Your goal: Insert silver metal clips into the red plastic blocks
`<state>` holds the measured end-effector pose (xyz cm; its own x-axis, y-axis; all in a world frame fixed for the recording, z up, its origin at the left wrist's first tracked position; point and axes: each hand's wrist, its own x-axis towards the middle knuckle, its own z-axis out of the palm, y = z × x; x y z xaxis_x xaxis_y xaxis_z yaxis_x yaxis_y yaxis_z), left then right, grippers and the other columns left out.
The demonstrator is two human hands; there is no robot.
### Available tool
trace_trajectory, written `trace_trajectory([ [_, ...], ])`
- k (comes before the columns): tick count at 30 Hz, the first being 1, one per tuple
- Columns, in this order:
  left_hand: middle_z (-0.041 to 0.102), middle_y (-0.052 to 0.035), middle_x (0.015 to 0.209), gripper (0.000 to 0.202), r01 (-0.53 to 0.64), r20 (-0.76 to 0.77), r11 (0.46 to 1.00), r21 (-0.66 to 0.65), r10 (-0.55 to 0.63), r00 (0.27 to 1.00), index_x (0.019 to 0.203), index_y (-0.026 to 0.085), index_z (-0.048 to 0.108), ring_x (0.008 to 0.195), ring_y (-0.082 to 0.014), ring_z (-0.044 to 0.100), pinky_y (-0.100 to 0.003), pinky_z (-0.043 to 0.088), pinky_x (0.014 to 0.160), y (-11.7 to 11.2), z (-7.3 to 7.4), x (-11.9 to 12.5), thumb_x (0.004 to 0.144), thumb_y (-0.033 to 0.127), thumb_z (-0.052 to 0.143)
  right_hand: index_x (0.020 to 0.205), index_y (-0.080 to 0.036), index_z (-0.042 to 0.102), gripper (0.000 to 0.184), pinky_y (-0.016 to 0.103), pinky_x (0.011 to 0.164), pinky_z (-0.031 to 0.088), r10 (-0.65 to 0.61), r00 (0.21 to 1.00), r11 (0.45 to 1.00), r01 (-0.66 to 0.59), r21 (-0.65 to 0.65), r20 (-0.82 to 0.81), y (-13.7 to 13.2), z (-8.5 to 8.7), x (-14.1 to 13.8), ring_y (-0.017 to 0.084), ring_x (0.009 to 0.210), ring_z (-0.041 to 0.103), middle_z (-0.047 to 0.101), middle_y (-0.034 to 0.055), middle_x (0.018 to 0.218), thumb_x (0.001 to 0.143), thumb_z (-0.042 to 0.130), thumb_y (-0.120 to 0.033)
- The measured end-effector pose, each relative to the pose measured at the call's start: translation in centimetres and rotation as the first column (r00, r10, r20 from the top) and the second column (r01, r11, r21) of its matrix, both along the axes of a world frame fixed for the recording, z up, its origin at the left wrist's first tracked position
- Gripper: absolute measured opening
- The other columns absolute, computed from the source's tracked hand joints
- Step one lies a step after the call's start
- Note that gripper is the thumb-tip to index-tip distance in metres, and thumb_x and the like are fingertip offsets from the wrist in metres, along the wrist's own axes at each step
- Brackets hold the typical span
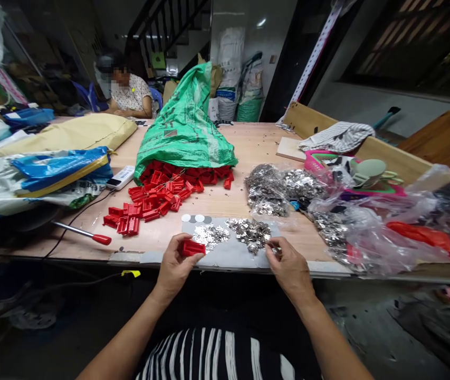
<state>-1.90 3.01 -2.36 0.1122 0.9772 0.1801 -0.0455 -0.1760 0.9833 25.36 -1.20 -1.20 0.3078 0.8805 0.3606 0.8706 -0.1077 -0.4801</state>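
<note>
My left hand [177, 262] grips a red plastic part [193, 248], a small hollow box shape, between thumb and fingers just over the table's front edge. My right hand [288, 261] has its thumb and fingertips pinched together at the right side of a pile of darker metal pieces [251, 232]; whatever is between the fingertips is too small to make out. A second pile of brighter, flat metal pieces [211, 235] lies nearer my left hand. Both piles rest on a grey sheet [228, 254].
A green woven sack [187, 126] spills red parts [157, 195] onto the table. Clear bags of metal pieces [266, 187] lie at right, near a pink basket [315, 158]. A lever with a red grip [101, 239] juts out left. Another person [132, 95] sits at the far side.
</note>
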Motion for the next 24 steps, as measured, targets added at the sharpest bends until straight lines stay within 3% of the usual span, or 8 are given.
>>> trace_trajectory([
  [5, 0.06, -0.0051, 0.105, 0.047, 0.028, -0.203, 0.953, 0.303, 0.036, 0.978, 0.117, 0.022, 0.047, 0.088, -0.0151, 0.064, -0.028, 0.054, 0.08, -1.3, 0.3, 0.9, 0.077, 0.025, 0.071, 0.088, -0.021, 0.06, 0.021, 0.023, 0.059, 0.047, 0.177, 0.939, 0.982, -0.189, -0.013, -0.293, -0.7, 2.3, -3.0, 0.015, 0.063, 0.062, 0.069, 0.0031, 0.08, 0.085, 0.054, -0.041],
  [11, 0.063, -0.0044, 0.096, 0.043, 0.081, -0.333, 0.842, 0.533, 0.121, 0.935, 0.116, 0.02, 0.047, 0.084, -0.0139, 0.064, -0.026, 0.054, 0.077, -1.9, 0.9, 1.0, 0.079, 0.02, 0.069, 0.085, -0.022, 0.061, 0.014, 0.022, 0.053, 0.044, 0.4, 0.85, 0.909, -0.416, 0.028, -0.344, -1.7, 4.3, -7.3, 0.012, 0.056, 0.056, 0.066, 0.0007, 0.074, 0.088, 0.054, -0.033],
  [14, 0.063, -0.005, 0.096, 0.039, 0.111, -0.348, 0.811, 0.575, 0.12, 0.93, 0.113, 0.019, 0.048, 0.084, -0.0139, 0.063, -0.026, 0.053, 0.075, -2.0, 1.1, 1.1, 0.079, 0.018, 0.067, 0.086, -0.022, 0.061, 0.01, 0.023, 0.055, 0.044, 0.443, 0.838, 0.892, -0.449, 0.058, -0.318, -1.5, 4.3, -8.0, 0.012, 0.057, 0.056, 0.066, 0.0002, 0.075, 0.088, 0.054, -0.03],
  [24, 0.063, -0.006, 0.096, 0.034, 0.148, -0.332, 0.795, 0.588, 0.07, 0.941, 0.111, 0.019, 0.05, 0.089, -0.0156, 0.061, -0.028, 0.052, 0.08, -2.2, 1.6, 1.3, 0.081, 0.013, 0.064, 0.087, -0.022, 0.059, 0.007, 0.023, 0.06, 0.045, 0.506, 0.799, 0.852, -0.521, 0.046, -0.325, -1.6, 3.5, -8.4, 0.013, 0.062, 0.059, 0.065, -0.0004, 0.075, 0.09, 0.053, -0.025],
])
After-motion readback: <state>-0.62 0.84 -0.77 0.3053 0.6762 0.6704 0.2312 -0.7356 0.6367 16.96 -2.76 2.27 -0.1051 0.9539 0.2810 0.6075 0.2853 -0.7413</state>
